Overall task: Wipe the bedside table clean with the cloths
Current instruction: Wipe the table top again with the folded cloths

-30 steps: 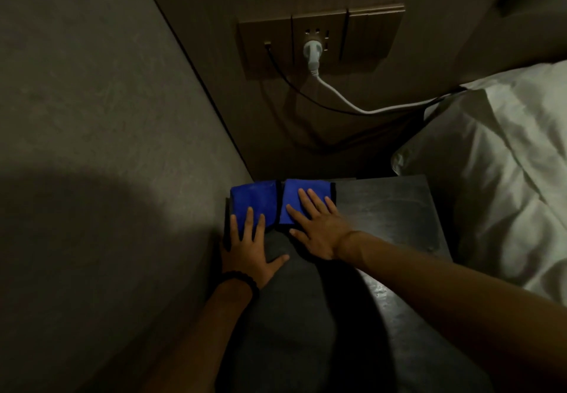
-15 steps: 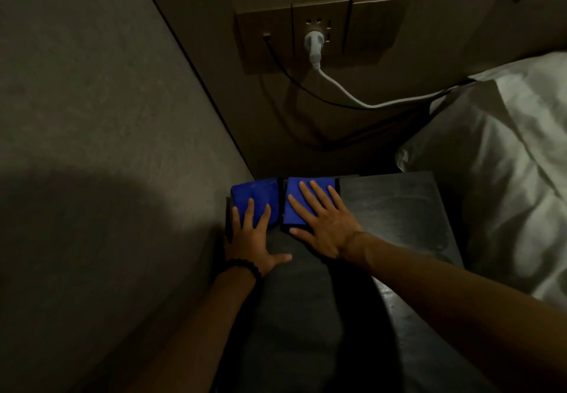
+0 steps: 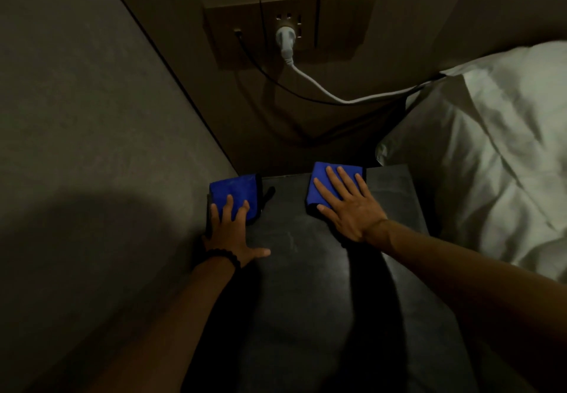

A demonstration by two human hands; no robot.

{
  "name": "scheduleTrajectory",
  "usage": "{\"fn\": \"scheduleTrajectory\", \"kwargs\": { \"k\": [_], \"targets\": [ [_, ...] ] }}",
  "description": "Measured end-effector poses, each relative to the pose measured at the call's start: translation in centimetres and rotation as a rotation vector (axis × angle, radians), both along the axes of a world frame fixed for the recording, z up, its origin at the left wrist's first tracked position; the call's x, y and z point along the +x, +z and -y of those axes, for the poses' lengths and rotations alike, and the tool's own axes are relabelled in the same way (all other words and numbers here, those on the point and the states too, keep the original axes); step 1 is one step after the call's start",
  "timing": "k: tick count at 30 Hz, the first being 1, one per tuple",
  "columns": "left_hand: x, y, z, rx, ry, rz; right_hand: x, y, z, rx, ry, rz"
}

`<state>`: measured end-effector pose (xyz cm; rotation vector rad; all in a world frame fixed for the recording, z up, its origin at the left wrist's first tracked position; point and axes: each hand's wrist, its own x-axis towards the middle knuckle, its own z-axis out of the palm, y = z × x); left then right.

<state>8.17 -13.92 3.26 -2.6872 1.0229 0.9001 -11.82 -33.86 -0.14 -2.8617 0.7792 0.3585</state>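
Two folded cloths do the work here, but the biggest thing in play is the bedside table (image 3: 306, 285), a dark, flat, hard top with a dull sheen and faint pale smears near its middle. It looks rigid and smooth, so I judge a cloth will slide over it easily under light pressure and needs a flat palm on top rather than a pinch.

Along the table's right edge bulges a white pillow (image 3: 491, 153), soft and creased, overhanging the far right corner. It could catch a cloth pushed that way.

On the wall past the far edge sits a brown socket panel (image 3: 291, 27), with a white plug (image 3: 285, 39) and its white cable (image 3: 337, 94) drooping toward the pillow, plus a thin black cable (image 3: 254, 64) beside it.

Next come the hands. The right hand (image 3: 349, 211) lies spread flat, fingers straight and slightly fanned, pressing the right cloth (image 3: 322, 177) at the far edge, right of centre. The left hand (image 3: 233, 236), a dark bead bracelet (image 3: 225, 256) on its wrist, is also flat, fingers on the left cloth (image 3: 233, 190) in the far left corner, thumb out on bare wood.

Both cloths are bright blue with black trim, folded into small thick pads. They look light, limp and fuzzy, likely to bunch if dragged by a corner.
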Motion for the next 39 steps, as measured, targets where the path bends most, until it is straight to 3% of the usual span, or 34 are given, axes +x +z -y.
{"fn": "scheduleTrajectory", "kwargs": {
  "k": [9,22,39],
  "targets": [
    [-0.1,0.5,0.2,-0.005,0.001,-0.010,-5.6,0.1,3.5,0.008,-0.117,-0.074],
    [-0.1,0.8,0.4,0.005,0.052,-0.057,-9.1,1.3,2.4,-0.003,-0.196,-0.166],
    [0.3,0.5,-0.3,-0.011,0.062,-0.097,-7.0,-0.4,-2.9,0.041,-0.155,-0.102]
  ]
}}
